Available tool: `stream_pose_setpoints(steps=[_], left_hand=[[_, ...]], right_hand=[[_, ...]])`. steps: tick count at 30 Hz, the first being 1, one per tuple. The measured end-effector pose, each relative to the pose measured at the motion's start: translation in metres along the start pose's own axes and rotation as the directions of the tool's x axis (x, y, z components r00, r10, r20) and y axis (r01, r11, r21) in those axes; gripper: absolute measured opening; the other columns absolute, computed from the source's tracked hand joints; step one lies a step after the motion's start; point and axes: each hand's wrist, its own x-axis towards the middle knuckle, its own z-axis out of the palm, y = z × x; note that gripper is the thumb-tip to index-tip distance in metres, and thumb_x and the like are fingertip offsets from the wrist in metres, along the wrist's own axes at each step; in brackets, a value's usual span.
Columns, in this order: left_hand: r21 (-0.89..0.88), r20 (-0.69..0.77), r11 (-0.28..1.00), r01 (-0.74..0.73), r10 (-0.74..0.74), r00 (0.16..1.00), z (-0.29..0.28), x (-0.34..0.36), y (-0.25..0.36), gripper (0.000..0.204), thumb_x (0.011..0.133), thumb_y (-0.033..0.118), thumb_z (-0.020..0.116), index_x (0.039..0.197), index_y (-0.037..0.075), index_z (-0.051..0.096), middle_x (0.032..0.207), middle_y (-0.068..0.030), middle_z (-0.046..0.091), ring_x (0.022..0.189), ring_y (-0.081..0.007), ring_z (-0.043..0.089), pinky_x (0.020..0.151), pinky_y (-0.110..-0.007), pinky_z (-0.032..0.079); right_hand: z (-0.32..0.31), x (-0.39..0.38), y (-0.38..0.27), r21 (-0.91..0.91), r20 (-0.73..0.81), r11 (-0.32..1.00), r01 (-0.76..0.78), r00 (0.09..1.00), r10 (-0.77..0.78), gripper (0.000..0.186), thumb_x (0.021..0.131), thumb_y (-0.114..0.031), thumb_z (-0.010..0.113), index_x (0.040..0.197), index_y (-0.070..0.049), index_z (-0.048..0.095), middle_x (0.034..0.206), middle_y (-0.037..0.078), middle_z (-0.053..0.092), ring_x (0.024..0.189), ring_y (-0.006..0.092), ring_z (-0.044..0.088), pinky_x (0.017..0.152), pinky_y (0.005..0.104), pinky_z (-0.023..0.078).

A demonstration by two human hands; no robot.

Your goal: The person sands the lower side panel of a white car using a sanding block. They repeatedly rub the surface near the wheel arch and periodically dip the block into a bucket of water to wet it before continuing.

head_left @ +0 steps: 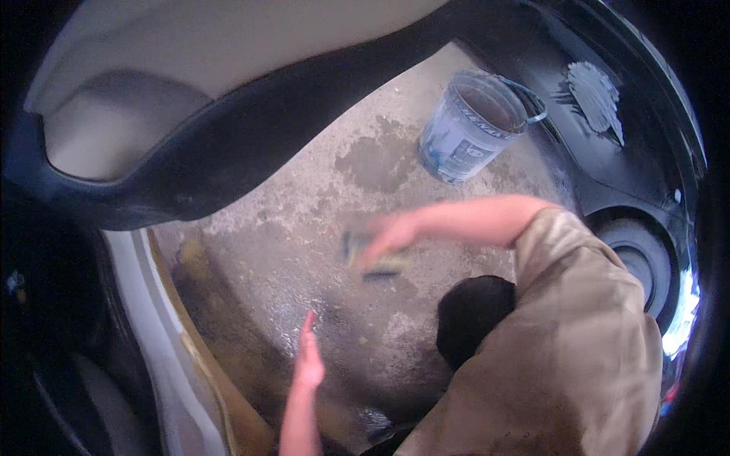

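My right hand (pixel 393 234) reaches out over the wet concrete floor, smeared by motion. Its fingers are closed on a small yellowish block with dark edges (pixel 385 264). Blur hides whether this is a sponge or a brush. Low in the view, my left hand (pixel 307 356) is held edge-on with its fingers stretched out, and nothing shows in it. Beneath it the floor (pixel 281 304) glistens with water. Beyond my right arm stands a grey-blue plastic bucket (pixel 460 140) with its handle (pixel 538 116) tipped to the right; dark liquid seems to be inside.
A car's open door (pixel 251 114), beige and black, arches across the upper left. The pale door sill (pixel 160 327) runs down the left side. A black body panel (pixel 608 159) with a pale ribbed patch (pixel 595 99) and a wheel (pixel 635 254) stand on the right. My dark knee (pixel 473 315) juts in.
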Motion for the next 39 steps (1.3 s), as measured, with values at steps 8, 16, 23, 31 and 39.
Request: stream_pose_setpoints(steps=[8,16,23,31,39], left_hand=[[0.036,-0.137,0.932,0.360,-0.352,0.926,-0.010,-0.048,-0.055,0.075,0.110,0.062,0.023,0.143,0.007,0.061,0.135,-0.0121,0.068,0.128,-0.0262,0.060,0.112,-0.045,0.042],[0.227,-0.233,0.795,0.563,-0.516,0.824,0.024,-0.083,-0.082,0.088,0.102,0.077,0.027,0.136,0.005,0.065,0.122,-0.0151,0.072,0.116,-0.0266,0.065,0.107,-0.039,0.046],[-0.090,-0.232,0.778,0.621,-0.623,0.747,0.028,-0.102,-0.085,0.091,0.103,0.077,0.015,0.133,0.009,0.068,0.110,-0.0074,0.071,0.100,-0.0203,0.063,0.091,-0.037,0.049],[-0.087,-0.292,0.763,0.641,-0.635,0.715,0.033,-0.106,-0.075,0.088,0.104,0.076,0.017,0.133,0.010,0.068,0.110,-0.0093,0.071,0.102,-0.0210,0.063,0.093,-0.037,0.049],[0.048,-0.266,0.761,0.647,-0.614,0.743,0.036,-0.082,-0.067,0.089,0.102,0.078,0.021,0.130,0.008,0.070,0.113,-0.0117,0.072,0.103,-0.0232,0.065,0.102,-0.039,0.049]], right_hand=[[-0.312,-0.200,0.072,0.370,-0.729,0.915,-0.161,0.560,0.394,0.049,0.100,-0.045,0.065,0.126,-0.004,0.072,0.111,0.009,0.075,0.100,0.0218,0.071,0.095,0.0354,0.055],[-0.482,-0.222,0.253,0.177,-0.520,0.550,-0.816,0.397,0.757,0.070,0.092,-0.057,0.072,0.139,-0.006,0.064,0.128,0.011,0.071,0.110,0.0238,0.069,0.092,0.0379,0.056],[-0.489,-0.199,0.319,0.230,-0.566,0.570,-0.789,0.369,0.738,0.068,0.093,-0.051,0.073,0.141,-0.006,0.062,0.129,0.013,0.069,0.111,0.0252,0.069,0.093,0.0395,0.056],[-0.470,-0.201,0.323,0.291,-0.613,0.644,-0.708,0.379,0.693,0.067,0.093,-0.045,0.075,0.144,-0.006,0.058,0.132,0.016,0.068,0.113,0.0268,0.068,0.094,0.0414,0.057],[-0.461,-0.202,0.322,0.282,-0.686,0.768,-0.575,0.440,0.580,0.066,0.093,-0.038,0.077,0.147,-0.006,0.055,0.134,0.018,0.067,0.115,0.0284,0.068,0.095,0.0433,0.057]])
